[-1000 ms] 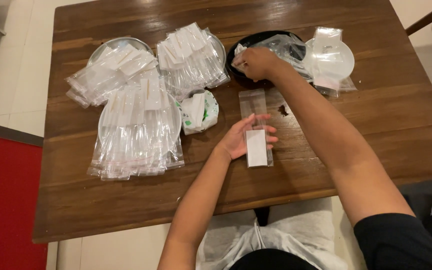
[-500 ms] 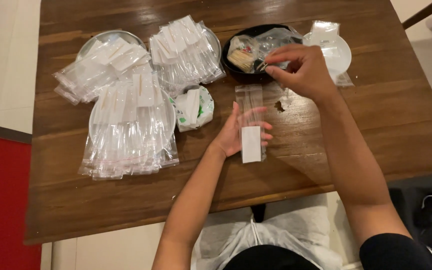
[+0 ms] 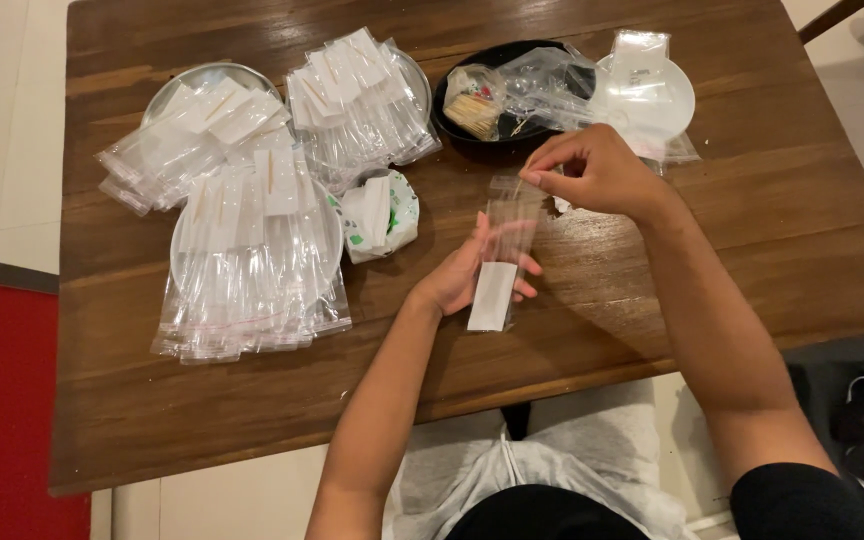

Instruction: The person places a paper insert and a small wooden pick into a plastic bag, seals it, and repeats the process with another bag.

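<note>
At frame centre, the left hand [image 3: 462, 275] holds a clear sleeve [image 3: 500, 255] above the counter [image 3: 752, 230]; the right hand [image 3: 592, 172] pinches its mouth. The thin film may slip or crease if the grip loosens.

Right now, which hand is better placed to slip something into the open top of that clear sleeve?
Right. The right hand is pinched at the top edge of the clear sleeve, while the left hand supports the sleeve from underneath and looks needed to steady it.
</note>
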